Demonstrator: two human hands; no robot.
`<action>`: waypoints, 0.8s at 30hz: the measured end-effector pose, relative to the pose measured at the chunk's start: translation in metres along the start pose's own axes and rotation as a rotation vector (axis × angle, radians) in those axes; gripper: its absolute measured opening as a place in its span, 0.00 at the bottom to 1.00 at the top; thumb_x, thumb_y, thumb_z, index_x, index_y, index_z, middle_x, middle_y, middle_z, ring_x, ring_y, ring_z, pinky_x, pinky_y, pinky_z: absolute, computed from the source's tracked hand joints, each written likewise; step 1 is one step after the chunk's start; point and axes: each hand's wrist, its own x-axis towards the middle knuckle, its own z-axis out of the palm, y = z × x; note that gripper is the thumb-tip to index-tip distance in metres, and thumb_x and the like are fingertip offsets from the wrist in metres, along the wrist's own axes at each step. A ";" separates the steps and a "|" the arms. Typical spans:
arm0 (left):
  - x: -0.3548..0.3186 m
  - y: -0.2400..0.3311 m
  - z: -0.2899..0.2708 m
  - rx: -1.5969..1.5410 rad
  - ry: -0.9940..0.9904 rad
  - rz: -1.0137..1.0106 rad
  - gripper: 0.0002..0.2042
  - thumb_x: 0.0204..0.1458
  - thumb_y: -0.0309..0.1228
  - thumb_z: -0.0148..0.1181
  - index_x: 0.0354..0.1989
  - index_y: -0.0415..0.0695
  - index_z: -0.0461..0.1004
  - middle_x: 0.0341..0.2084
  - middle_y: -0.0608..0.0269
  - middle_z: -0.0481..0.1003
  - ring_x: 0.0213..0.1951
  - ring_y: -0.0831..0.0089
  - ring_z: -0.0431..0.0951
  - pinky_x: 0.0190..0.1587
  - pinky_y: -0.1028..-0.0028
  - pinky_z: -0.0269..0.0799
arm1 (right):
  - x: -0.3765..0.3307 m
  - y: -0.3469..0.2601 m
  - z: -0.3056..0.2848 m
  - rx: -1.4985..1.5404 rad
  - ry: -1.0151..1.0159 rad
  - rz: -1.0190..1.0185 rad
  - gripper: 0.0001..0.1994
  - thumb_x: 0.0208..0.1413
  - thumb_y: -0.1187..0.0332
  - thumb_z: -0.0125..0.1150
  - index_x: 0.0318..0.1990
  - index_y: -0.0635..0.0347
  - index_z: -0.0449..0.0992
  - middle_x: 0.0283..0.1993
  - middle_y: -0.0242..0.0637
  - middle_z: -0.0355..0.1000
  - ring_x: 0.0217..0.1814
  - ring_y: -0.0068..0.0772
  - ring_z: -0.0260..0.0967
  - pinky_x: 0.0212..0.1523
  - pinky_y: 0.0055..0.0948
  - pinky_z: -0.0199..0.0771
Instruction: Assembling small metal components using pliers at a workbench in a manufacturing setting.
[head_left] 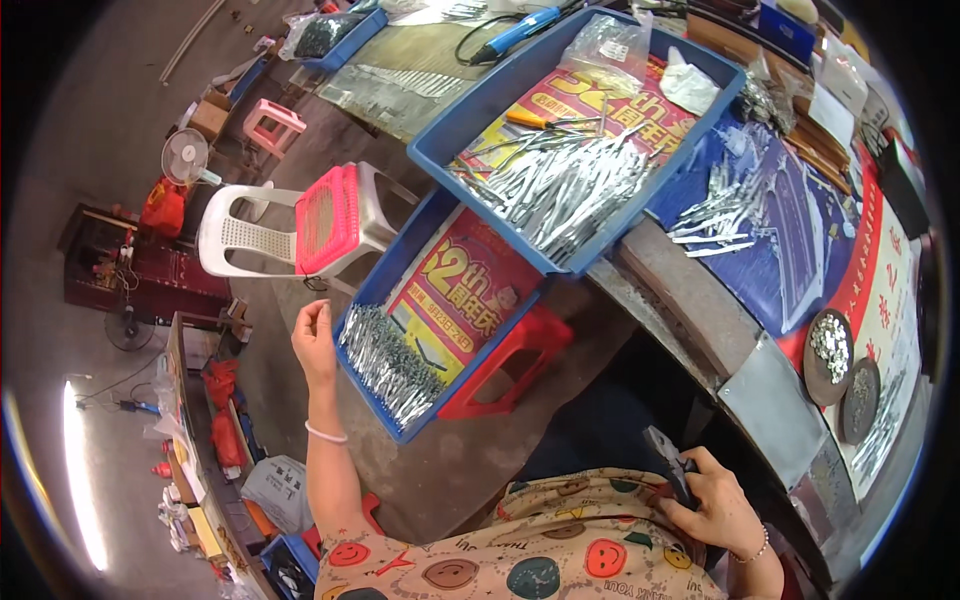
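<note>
My left hand is raised beside the left edge of the lower blue tray, fingers pinched together; whatever may be between them is too small to make out. In that tray, many thin silvery metal pieces lie packed in rows at the near end, on a red and yellow printed sheet. My right hand is closed around the dark handles of a pair of pliers, held in front of my patterned top with the jaws pointing up and away.
A larger blue tray holds a loose heap of silvery strips and an orange-handled tool. Two round dishes of small parts stand on the bench at right. A red stool and a white chair stand nearby.
</note>
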 end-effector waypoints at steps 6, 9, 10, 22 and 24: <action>-0.065 0.201 0.076 -0.289 -0.568 0.200 0.02 0.54 0.21 0.60 0.32 0.39 0.73 0.32 0.60 0.76 0.36 0.72 0.76 0.41 0.76 0.70 | -0.013 0.022 0.005 0.125 -0.035 -0.096 0.14 0.50 0.63 0.65 0.30 0.70 0.77 0.49 0.50 0.70 0.34 0.51 0.73 0.38 0.38 0.75; -0.088 0.276 0.129 -0.350 -0.804 0.502 0.05 0.49 0.20 0.63 0.34 0.39 0.74 0.32 0.55 0.77 0.34 0.62 0.79 0.37 0.70 0.73 | -0.027 0.037 0.010 0.212 -0.005 -0.087 0.14 0.52 0.63 0.63 0.31 0.70 0.77 0.49 0.51 0.70 0.34 0.52 0.73 0.38 0.39 0.74; -0.091 0.292 0.148 -0.359 -0.822 0.578 0.06 0.49 0.20 0.63 0.34 0.38 0.74 0.31 0.54 0.77 0.34 0.61 0.78 0.37 0.70 0.73 | -0.034 0.040 0.010 0.215 0.030 -0.074 0.14 0.52 0.63 0.63 0.31 0.70 0.77 0.49 0.51 0.70 0.34 0.52 0.73 0.38 0.39 0.74; -0.092 0.337 0.328 0.133 -0.773 0.893 0.07 0.47 0.25 0.64 0.32 0.41 0.72 0.31 0.52 0.73 0.37 0.51 0.73 0.40 0.57 0.69 | -0.089 0.076 0.020 0.331 0.270 0.106 0.15 0.52 0.62 0.63 0.34 0.70 0.78 0.48 0.52 0.69 0.36 0.53 0.73 0.40 0.39 0.74; -0.091 0.335 0.332 0.157 -0.819 0.889 0.07 0.47 0.26 0.64 0.30 0.41 0.71 0.30 0.53 0.73 0.37 0.51 0.73 0.40 0.57 0.69 | -0.085 0.078 0.018 0.330 0.270 0.083 0.15 0.52 0.62 0.63 0.34 0.70 0.78 0.48 0.53 0.69 0.37 0.53 0.73 0.40 0.39 0.74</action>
